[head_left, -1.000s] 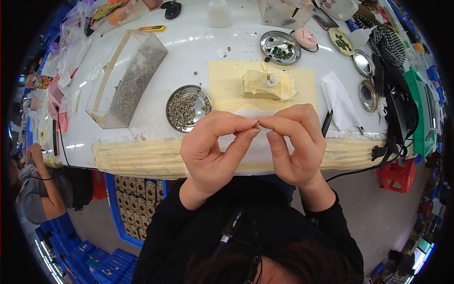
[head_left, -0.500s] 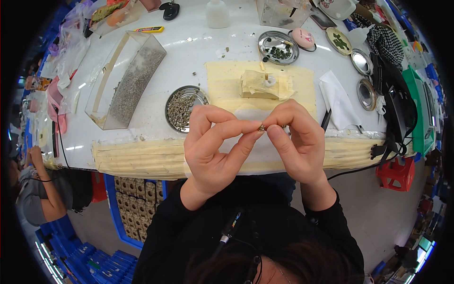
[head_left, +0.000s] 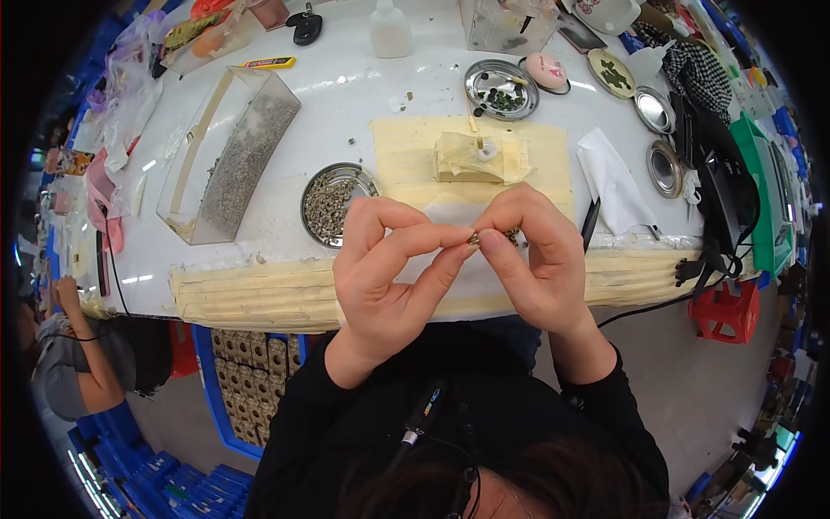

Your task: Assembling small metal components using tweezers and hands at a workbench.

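My left hand [head_left: 389, 281] and my right hand [head_left: 538, 268] meet above the near edge of the table. Thumb and forefinger of each are pinched together on a tiny brassy metal piece [head_left: 474, 238], mostly covered by the fingertips. Beside the right forefinger, more small metal bits [head_left: 513, 235] show, partly hidden by that hand. White paper [head_left: 471, 281] lies beneath both hands. Left of them stands a round steel dish [head_left: 304, 208] holding many small metal parts [head_left: 328, 208]. Beyond the hands, a block wrapped in yellowish tape [head_left: 467, 162] carries a short upright peg.
A clear box [head_left: 186, 164] of grey granules lies at left. Farther off are a steel plate [head_left: 471, 95] with dark green pieces, a white bottle [head_left: 391, 35] and round tins [head_left: 664, 169]. White tissue [head_left: 609, 182] lies at right. Another person's arm [head_left: 91, 355] shows far left.
The view has shifted slightly. Both hands keep their pinch on the metal piece; the right fingers have turned a little, showing more of the small metal bits beside them.
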The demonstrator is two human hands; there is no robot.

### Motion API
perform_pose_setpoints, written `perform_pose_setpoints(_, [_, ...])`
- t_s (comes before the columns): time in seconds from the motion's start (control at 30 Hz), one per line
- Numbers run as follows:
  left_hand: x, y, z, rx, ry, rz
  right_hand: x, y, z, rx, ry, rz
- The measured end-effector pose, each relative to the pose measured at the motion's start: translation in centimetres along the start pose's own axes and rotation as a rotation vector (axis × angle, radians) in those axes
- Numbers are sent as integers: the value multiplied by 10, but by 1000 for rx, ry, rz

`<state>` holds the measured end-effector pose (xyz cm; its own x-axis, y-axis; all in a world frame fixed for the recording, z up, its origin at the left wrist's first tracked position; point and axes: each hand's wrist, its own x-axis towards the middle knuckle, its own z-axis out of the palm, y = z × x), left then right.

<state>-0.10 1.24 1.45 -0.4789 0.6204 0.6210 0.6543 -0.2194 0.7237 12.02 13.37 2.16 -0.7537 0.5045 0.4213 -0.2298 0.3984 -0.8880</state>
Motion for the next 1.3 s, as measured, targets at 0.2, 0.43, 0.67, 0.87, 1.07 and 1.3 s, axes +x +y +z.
perform_pose_setpoints(0.2, [1,-4,-3,50,51,44,7,-6,-9,-154,113,-60])
perform_pose_setpoints(0.43, [-1,-6,-3,50,120,43,42,-14,-22,-738,184,-310])
perform_pose_setpoints(0.67, [-3,-7,-8,-14,130,0,29,-28,0,-414,-11,-139])
perform_pose_setpoints(0.87, [-4,-6,-11,-105,84,-99,20,-19,9,-307,-53,-121])
perform_pose_setpoints(1.07, [-4,-7,-10,-132,47,-144,18,-15,7,-243,-54,-121])
perform_pose_setpoints(1.3, [-3,-5,-8,-55,13,-120,16,-6,1,-95,-69,-132])
